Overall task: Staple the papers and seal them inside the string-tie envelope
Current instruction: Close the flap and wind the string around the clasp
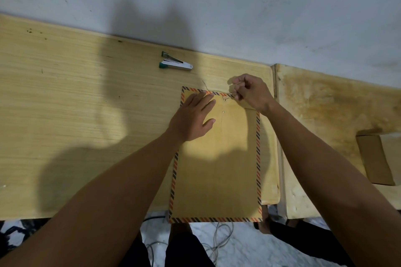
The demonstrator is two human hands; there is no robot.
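A brown string-tie envelope (217,169) with a striped orange and black border lies flat on the wooden table (76,115), its near end past the table's front edge. My left hand (193,115) presses flat on the envelope's upper left part, fingers straight. My right hand (251,91) pinches the thin string (213,90) beside the upper button (225,99) on the folded flap. A second button (223,112) sits just below on the body. No loose papers are visible.
A green and silver stapler (175,64) lies on the table behind the envelope, near the wall. A second, rougher wooden surface (325,115) adjoins at the right, with a cardboard piece (375,158) on it. Cables lie on the floor below.
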